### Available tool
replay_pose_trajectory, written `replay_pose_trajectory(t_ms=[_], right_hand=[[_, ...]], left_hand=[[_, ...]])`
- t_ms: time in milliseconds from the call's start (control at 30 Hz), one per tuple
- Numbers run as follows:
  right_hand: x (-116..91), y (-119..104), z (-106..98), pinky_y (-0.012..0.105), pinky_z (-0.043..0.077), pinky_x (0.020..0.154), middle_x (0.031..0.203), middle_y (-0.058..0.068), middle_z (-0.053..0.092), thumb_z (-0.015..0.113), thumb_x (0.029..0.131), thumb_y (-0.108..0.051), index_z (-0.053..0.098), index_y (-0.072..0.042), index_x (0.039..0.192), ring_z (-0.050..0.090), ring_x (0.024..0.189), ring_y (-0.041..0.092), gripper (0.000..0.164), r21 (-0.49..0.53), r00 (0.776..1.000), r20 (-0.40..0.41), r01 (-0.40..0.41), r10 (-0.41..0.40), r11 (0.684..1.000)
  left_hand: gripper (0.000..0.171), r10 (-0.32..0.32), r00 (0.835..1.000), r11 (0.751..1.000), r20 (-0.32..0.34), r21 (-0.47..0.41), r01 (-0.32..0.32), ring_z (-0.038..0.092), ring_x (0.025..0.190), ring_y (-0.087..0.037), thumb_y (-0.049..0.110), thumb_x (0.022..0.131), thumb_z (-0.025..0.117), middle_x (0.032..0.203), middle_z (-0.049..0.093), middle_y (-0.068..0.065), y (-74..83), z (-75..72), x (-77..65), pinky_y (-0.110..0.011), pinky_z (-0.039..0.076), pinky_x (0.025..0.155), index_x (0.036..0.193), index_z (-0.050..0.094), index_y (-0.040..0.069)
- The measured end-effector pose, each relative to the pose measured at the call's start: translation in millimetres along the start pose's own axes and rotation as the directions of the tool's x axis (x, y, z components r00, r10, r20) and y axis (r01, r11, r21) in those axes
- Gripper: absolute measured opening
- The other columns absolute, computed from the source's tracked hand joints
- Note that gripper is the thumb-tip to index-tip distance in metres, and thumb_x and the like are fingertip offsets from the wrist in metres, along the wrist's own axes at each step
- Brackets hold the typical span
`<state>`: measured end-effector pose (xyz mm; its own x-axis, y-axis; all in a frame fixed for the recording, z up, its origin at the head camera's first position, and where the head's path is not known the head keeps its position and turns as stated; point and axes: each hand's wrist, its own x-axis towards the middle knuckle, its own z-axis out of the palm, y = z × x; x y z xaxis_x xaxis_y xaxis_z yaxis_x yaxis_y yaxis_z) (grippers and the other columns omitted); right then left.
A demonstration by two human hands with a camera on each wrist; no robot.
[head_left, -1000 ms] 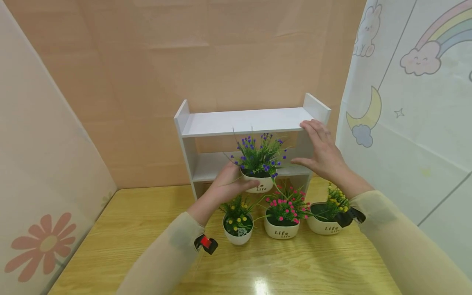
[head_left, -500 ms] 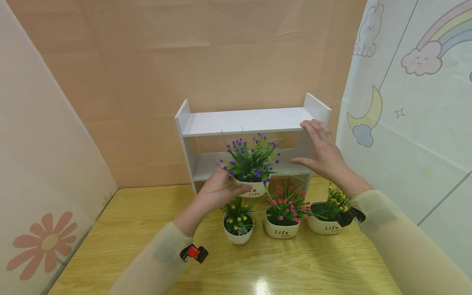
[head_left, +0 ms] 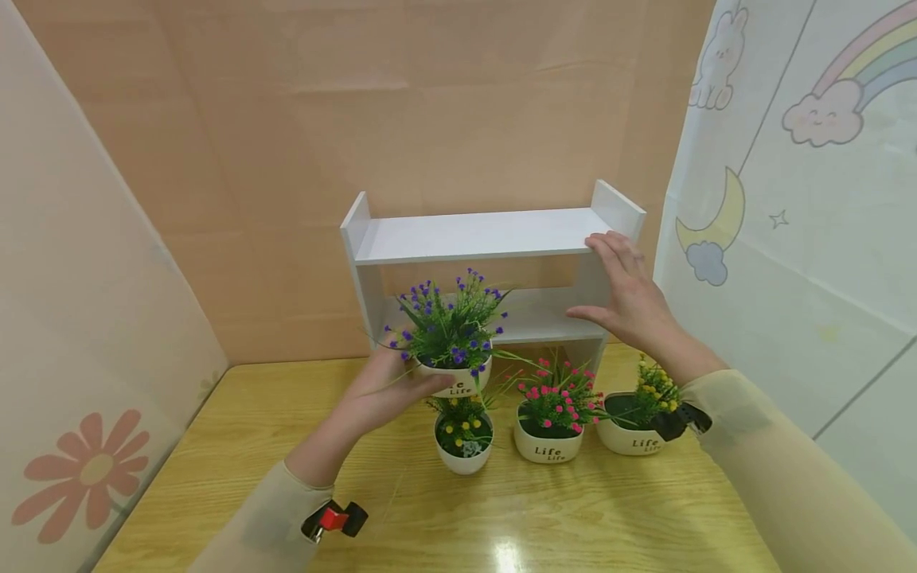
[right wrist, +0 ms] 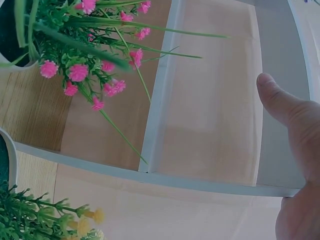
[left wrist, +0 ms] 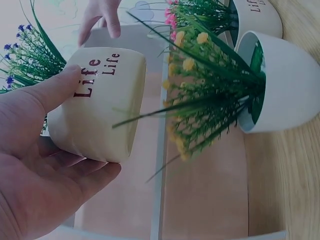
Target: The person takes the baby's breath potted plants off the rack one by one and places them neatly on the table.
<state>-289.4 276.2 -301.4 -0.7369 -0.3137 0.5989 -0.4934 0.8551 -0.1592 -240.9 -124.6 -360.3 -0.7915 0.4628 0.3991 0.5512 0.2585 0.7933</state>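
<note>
In the head view my left hand [head_left: 383, 390] grips a cream oval pot of purple flowers [head_left: 454, 383] in the air before the white shelf [head_left: 480, 236]. The left wrist view shows the thumb on the pot's lettered side [left wrist: 112, 100] and the fingers around its far side and under it. My right hand [head_left: 630, 298] touches the front edge of the top board near the right side panel, fingers extended and thumb held apart. Below the held pot stands a round white pot of yellow flowers [head_left: 462, 458], partly covered by it.
On the wooden table [head_left: 286, 446] to the right stand an oval pot of pink flowers [head_left: 548, 446] and another of yellow flowers [head_left: 630, 438], partly behind my right wrist. A peach backdrop [head_left: 286, 159] hangs behind the shelf. A printed white wall [head_left: 788, 278] stands at right.
My left hand has carried the purple-flower pot leftward and slightly down, away from the middle shelf opening. The right hand has stayed in place on the top board.
</note>
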Motion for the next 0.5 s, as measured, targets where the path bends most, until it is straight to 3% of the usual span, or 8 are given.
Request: replay_pose_trajectory(t_ms=[233,333,367,500], right_hand=[[0.0,0.2,-0.5,0.071,0.032,0.124,0.174,0.021,0.028,0.105,0.076,-0.019,0.035,-0.006,0.168,0.017,0.164,0.040,0.117,0.005,1.000,-0.001,-0.002,0.002,1.000],[0.2,0.9,-0.6,0.070,0.031,0.124,0.173,0.021,0.029,0.105,0.075,-0.019,0.035,-0.006,0.168,0.017,0.165,0.040,0.117,0.004,1.000,-0.010,0.005,-0.005,1.000],[0.3,1.2,-0.6,0.070,0.031,0.124,0.173,0.022,0.030,0.106,0.075,-0.018,0.035,-0.005,0.167,0.017,0.164,0.041,0.117,0.005,1.000,-0.015,0.011,-0.011,1.000],[-0.2,1.2,-0.3,0.069,0.030,0.125,0.172,0.022,0.030,0.106,0.075,-0.017,0.036,-0.004,0.167,0.018,0.164,0.041,0.116,0.008,0.999,-0.023,0.024,-0.023,1.000]], left_hand=[[0.060,0.004,1.000,1.000,-0.007,-0.007,-0.004,0.059,0.141,-0.017,0.021,0.097,0.089,0.151,0.062,0.012,-3.7,-19.7,-19.8,-0.054,0.051,0.113,0.150,0.064,0.033],[0.070,-0.031,0.999,0.999,-0.025,0.031,0.032,0.058,0.142,-0.019,0.024,0.097,0.089,0.156,0.059,0.013,-4.6,-26.5,-27.3,-0.056,0.051,0.111,0.157,0.056,0.039],[0.072,-0.050,0.998,0.997,-0.034,0.050,0.052,0.063,0.135,-0.019,0.025,0.097,0.089,0.152,0.062,0.012,-4.7,-28.3,-30.1,-0.057,0.052,0.110,0.158,0.054,0.041],[0.076,-0.056,0.997,0.995,-0.052,0.083,0.060,0.064,0.135,-0.021,0.023,0.097,0.090,0.151,0.063,0.012,-8.8,-34.3,-39.0,-0.059,0.051,0.112,0.159,0.051,0.044]])
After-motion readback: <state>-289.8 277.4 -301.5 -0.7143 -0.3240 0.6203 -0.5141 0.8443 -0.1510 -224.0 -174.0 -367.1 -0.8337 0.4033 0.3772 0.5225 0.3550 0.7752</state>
